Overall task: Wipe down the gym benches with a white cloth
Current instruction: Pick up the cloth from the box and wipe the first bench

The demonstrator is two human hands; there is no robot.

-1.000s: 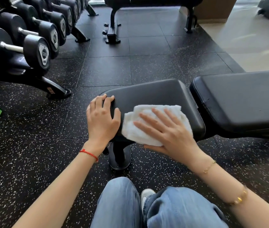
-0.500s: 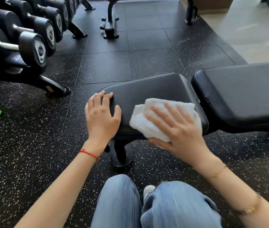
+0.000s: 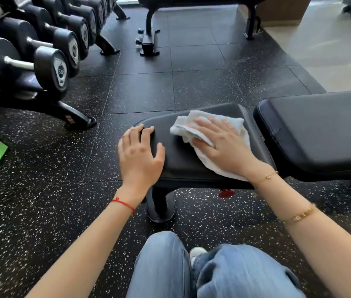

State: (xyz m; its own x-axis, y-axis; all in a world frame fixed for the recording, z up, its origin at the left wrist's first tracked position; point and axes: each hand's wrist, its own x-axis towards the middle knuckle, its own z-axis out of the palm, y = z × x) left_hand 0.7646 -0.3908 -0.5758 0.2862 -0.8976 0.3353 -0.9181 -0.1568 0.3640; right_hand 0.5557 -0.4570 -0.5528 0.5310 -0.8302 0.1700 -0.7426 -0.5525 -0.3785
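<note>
Right hand [image 3: 221,145] lies flat with fingers spread, pressing the white cloth [image 3: 209,136] onto the seat pad [image 3: 176,160] of the bench; nothing is pinched, the palm just bears down, probably so the cloth drags evenly across the vinyl. Left hand [image 3: 141,153] rests relaxed on the pad's left end, fingertips curling slightly over the far edge, likely bracing the body while crouched. Cloth sits on the pad's right half, near the gap to the back pad [image 3: 320,130], bunched, long axis running diagonally from far-left to near-right, its near corner hanging over the front edge. Bench runs left to right. Dumbbell rack [image 3: 30,67] stands well apart at left
</note>
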